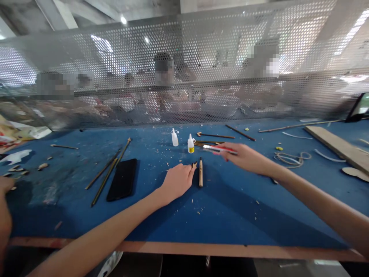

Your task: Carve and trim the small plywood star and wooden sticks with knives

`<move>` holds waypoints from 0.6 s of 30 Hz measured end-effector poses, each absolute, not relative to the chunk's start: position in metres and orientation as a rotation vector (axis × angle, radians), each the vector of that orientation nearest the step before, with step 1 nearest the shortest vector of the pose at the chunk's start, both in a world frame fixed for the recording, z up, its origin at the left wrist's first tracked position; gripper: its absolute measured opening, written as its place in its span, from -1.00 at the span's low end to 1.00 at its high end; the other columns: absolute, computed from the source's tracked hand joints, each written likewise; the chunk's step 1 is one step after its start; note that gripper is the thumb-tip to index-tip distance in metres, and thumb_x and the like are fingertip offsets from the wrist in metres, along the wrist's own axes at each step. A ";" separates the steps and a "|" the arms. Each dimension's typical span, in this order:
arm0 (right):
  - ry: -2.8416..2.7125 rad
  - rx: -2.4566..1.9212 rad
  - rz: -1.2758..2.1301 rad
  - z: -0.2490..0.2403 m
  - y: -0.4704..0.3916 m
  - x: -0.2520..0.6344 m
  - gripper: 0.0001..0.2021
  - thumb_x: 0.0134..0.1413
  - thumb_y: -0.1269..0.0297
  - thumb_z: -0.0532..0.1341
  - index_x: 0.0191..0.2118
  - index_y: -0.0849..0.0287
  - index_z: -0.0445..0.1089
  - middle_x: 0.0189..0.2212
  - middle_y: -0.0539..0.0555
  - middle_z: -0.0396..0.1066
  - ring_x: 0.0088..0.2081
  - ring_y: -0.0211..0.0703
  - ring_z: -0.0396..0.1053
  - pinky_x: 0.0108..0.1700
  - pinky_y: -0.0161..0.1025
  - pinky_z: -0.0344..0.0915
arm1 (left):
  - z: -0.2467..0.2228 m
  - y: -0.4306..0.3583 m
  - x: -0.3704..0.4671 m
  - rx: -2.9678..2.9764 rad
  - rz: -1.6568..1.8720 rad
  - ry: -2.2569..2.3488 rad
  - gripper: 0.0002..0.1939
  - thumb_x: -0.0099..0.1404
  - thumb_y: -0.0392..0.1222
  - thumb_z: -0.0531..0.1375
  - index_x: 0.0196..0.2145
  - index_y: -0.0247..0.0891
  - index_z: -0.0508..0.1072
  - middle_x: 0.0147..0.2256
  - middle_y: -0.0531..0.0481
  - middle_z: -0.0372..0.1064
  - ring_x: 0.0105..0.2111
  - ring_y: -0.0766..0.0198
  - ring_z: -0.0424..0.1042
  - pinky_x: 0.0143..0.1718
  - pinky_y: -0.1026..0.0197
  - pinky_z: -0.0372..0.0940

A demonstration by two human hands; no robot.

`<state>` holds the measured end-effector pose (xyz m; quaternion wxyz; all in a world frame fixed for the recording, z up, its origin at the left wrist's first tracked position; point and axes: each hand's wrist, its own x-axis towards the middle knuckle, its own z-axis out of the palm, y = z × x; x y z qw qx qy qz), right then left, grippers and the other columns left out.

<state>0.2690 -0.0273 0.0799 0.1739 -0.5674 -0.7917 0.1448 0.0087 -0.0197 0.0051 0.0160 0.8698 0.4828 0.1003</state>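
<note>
My left hand [177, 181] is closed on a small pale wooden piece [194, 166] with a dark end, low over the blue table. Just right of it a wooden-handled tool [201, 175] lies with its thin dark tip pointing away from me. My right hand [240, 156] is wrapped round a red and silver utility knife [220, 149], its metal end pointing left. Past my hands stand a white bottle [175, 138] and a small bottle with a yellow label [190, 144]. Thin brown sticks [209, 142] lie behind the knife.
A black phone [122, 179] and long sticks [106, 177] lie left. A plank [337, 148] and coiled string [292, 159] are at right. A perforated metal screen [184, 96] stands behind, with people beyond it. Another person's hand [5, 184] is at the left edge.
</note>
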 end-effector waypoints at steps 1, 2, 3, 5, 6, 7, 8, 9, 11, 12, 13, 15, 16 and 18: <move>-2.166 -1.716 0.321 0.085 -0.011 0.274 -0.58 0.35 0.07 0.04 0.16 0.10 0.43 -0.23 0.10 0.60 -0.34 -0.12 0.50 -0.30 -0.24 0.35 | 0.005 -0.020 0.009 2.703 0.313 1.499 -0.52 0.56 -0.04 -0.15 -0.25 -0.24 0.49 -0.37 -0.12 0.46 -0.27 0.10 0.51 -0.29 0.17 0.37; -2.111 -1.784 0.262 0.088 0.006 0.278 -0.56 0.37 0.10 0.02 0.20 0.15 0.40 -0.20 0.15 0.59 -0.32 -0.08 0.50 -0.28 -0.23 0.34 | 0.005 -0.020 0.009 2.702 0.315 1.495 -0.53 0.56 -0.04 -0.15 -0.25 -0.24 0.49 -0.37 -0.12 0.46 -0.27 0.10 0.51 -0.28 0.17 0.37; -2.080 -1.827 0.221 0.089 0.023 0.279 -0.55 0.38 0.13 0.01 0.19 0.22 0.40 -0.17 0.22 0.58 -0.29 -0.04 0.50 -0.25 -0.20 0.34 | 0.005 -0.020 0.009 2.701 0.317 1.490 -0.53 0.56 -0.04 -0.14 -0.25 -0.24 0.50 -0.37 -0.12 0.47 -0.27 0.10 0.51 -0.28 0.17 0.37; -2.077 -1.862 0.210 0.084 0.053 0.276 -0.61 0.38 0.17 0.04 0.07 0.28 0.48 -0.11 0.29 0.56 -0.19 -0.02 0.50 -0.15 -0.20 0.33 | 0.005 -0.020 0.009 2.701 0.317 1.488 -0.54 0.55 -0.05 -0.14 -0.23 -0.24 0.50 -0.35 -0.12 0.47 -0.25 0.09 0.51 -0.25 0.15 0.37; -2.080 -1.870 0.218 0.079 0.065 0.273 -0.63 0.38 0.17 0.06 0.03 0.29 0.49 -0.10 0.30 0.55 -0.15 -0.04 0.49 -0.11 -0.20 0.34 | 0.005 -0.020 0.008 2.701 0.317 1.490 -0.55 0.55 -0.05 -0.14 -0.22 -0.25 0.49 -0.34 -0.13 0.47 -0.24 0.08 0.51 -0.24 0.14 0.37; -2.080 -1.878 0.226 0.074 0.075 0.270 -0.65 0.36 0.13 0.11 0.02 0.28 0.47 -0.10 0.26 0.53 -0.14 -0.06 0.49 -0.09 -0.15 0.36 | 0.004 -0.020 0.008 2.702 0.317 1.491 -0.55 0.56 -0.05 -0.14 -0.22 -0.25 0.49 -0.34 -0.13 0.47 -0.24 0.08 0.51 -0.24 0.14 0.38; -2.081 -1.881 0.237 0.069 0.081 0.267 -0.65 0.35 0.10 0.14 0.01 0.26 0.45 -0.10 0.20 0.52 -0.14 -0.08 0.49 -0.07 -0.09 0.38 | 0.004 -0.020 0.007 2.703 0.316 1.489 -0.55 0.56 -0.05 -0.14 -0.22 -0.25 0.49 -0.33 -0.13 0.48 -0.24 0.08 0.51 -0.24 0.13 0.38; -2.082 -1.880 0.245 0.064 0.084 0.265 -0.66 0.34 0.09 0.16 0.01 0.25 0.44 -0.10 0.17 0.52 -0.15 -0.09 0.49 -0.06 -0.07 0.39 | 0.004 -0.020 0.007 2.705 0.315 1.483 -0.55 0.56 -0.05 -0.14 -0.22 -0.25 0.49 -0.33 -0.13 0.47 -0.24 0.08 0.51 -0.24 0.13 0.38; -2.083 -1.866 0.249 0.057 0.078 0.264 -0.68 0.35 0.14 0.14 0.02 0.25 0.45 -0.10 0.17 0.53 -0.15 -0.08 0.50 -0.08 -0.09 0.38 | 0.004 -0.020 0.006 2.709 0.316 1.463 -0.55 0.56 -0.04 -0.14 -0.23 -0.25 0.48 -0.34 -0.12 0.47 -0.24 0.08 0.50 -0.25 0.13 0.38; -2.083 -1.853 0.244 0.055 0.070 0.264 -0.69 0.36 0.19 0.12 0.04 0.26 0.45 -0.11 0.21 0.55 -0.15 -0.05 0.50 -0.10 -0.14 0.36 | 0.004 -0.020 0.005 2.708 0.319 1.453 -0.55 0.56 -0.04 -0.13 -0.24 -0.25 0.48 -0.34 -0.12 0.47 -0.24 0.08 0.50 -0.25 0.13 0.38; -2.082 -1.838 0.237 0.053 0.059 0.264 -0.67 0.37 0.23 0.09 0.07 0.26 0.45 -0.11 0.24 0.57 -0.16 -0.03 0.51 -0.13 -0.19 0.34 | 0.005 -0.020 0.005 2.706 0.323 1.446 -0.54 0.56 -0.04 -0.14 -0.24 -0.26 0.48 -0.34 -0.12 0.47 -0.24 0.08 0.50 -0.25 0.13 0.38; -2.084 -1.800 0.225 0.052 0.028 0.263 -0.62 0.38 0.22 0.04 0.18 0.22 0.38 -0.14 0.23 0.59 -0.21 -0.02 0.53 -0.21 -0.24 0.32 | 0.005 -0.019 0.005 2.700 0.333 1.436 -0.53 0.56 -0.03 -0.14 -0.24 -0.26 0.48 -0.34 -0.12 0.47 -0.25 0.09 0.50 -0.24 0.13 0.38; -2.091 -1.777 0.230 0.051 0.010 0.262 -0.60 0.40 0.20 0.01 0.21 0.18 0.35 -0.17 0.20 0.60 -0.27 -0.04 0.54 -0.26 -0.25 0.32 | 0.005 -0.019 0.005 2.698 0.336 1.432 -0.53 0.56 -0.03 -0.15 -0.24 -0.26 0.48 -0.34 -0.12 0.47 -0.25 0.10 0.50 -0.23 0.13 0.38; -2.123 -1.720 0.259 0.048 -0.026 0.256 -0.57 0.40 0.17 -0.01 0.27 0.08 0.30 -0.11 0.15 0.59 -0.32 -0.08 0.54 -0.30 -0.26 0.35 | 0.005 -0.019 0.006 2.696 0.338 1.426 -0.52 0.57 -0.03 -0.15 -0.24 -0.25 0.48 -0.34 -0.12 0.47 -0.25 0.10 0.50 -0.22 0.13 0.38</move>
